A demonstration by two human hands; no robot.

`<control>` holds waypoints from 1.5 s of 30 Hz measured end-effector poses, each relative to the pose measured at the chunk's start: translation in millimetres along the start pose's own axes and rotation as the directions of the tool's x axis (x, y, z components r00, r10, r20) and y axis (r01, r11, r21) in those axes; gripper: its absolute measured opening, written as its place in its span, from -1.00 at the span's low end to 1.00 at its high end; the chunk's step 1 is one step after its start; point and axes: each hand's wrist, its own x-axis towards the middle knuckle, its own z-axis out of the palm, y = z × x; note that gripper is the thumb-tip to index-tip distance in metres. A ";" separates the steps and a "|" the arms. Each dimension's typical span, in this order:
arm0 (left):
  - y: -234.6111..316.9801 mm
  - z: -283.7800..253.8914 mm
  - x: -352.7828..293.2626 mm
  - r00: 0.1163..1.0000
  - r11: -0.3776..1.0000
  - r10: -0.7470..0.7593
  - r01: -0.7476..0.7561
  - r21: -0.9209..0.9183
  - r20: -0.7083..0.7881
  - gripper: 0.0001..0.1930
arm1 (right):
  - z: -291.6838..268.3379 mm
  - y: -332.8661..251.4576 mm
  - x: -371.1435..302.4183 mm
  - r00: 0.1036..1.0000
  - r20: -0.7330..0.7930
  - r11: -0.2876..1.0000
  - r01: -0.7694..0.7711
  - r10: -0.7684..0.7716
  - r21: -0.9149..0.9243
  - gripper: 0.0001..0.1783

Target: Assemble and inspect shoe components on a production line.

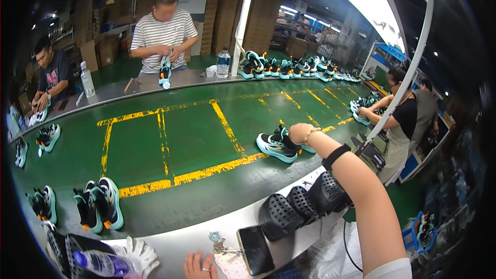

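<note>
My right arm reaches forward over the green work surface. My right hand is closed at the ankle opening of a black, white and mint sneaker, whose toe points left. Part of a second mint sole shows behind it; my hand and wrist hide the rest. Low in the picture, my left hand lies at the metal edge with its fingers apart, a ring on one, holding nothing. Beside it are a bunch of keys and a dark phone.
Black perforated clogs line the near ledge. Sneaker pairs stand at left; many more line the far ledge. A purple-capped bottle and white gloves lie near left. A white post rises at right. Several people handle shoes around the line.
</note>
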 end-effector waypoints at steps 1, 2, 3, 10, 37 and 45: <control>3.6 -2.7 0.3 1.000 0.999 -0.023 0.023 -0.025 0.002 -0.65 | 42.6 14.8 45.9 0.999 0.052 0.999 0.004 -0.006 0.045 -0.61; 7.3 -3.0 2.8 1.000 1.000 -0.015 0.015 -0.009 0.011 -0.65 | 83.0 34.2 88.7 0.994 0.108 0.996 -0.006 -0.004 0.087 -0.60; 9.8 -0.6 8.3 1.000 0.999 -0.019 0.020 -0.028 0.021 -0.65 | 125.4 58.7 125.1 0.986 0.165 0.991 -0.034 0.013 0.127 -0.60; 3.7 15.1 12.8 0.999 0.988 0.035 -0.036 -0.147 -0.011 -0.66 | 261.9 192.0 221.3 0.855 0.451 0.950 -0.310 0.257 0.047 -0.55; 33.0 23.9 23.2 0.999 0.997 0.004 -0.002 -0.072 0.033 -0.60 | 74.6 49.0 36.7 0.966 0.091 0.883 -0.257 0.241 0.392 -0.38; 49.6 11.8 42.8 0.997 0.842 -0.050 0.010 -0.540 -0.058 -0.67 | -0.8 -114.1 14.9 0.985 -0.127 0.902 0.158 -0.116 0.403 -0.46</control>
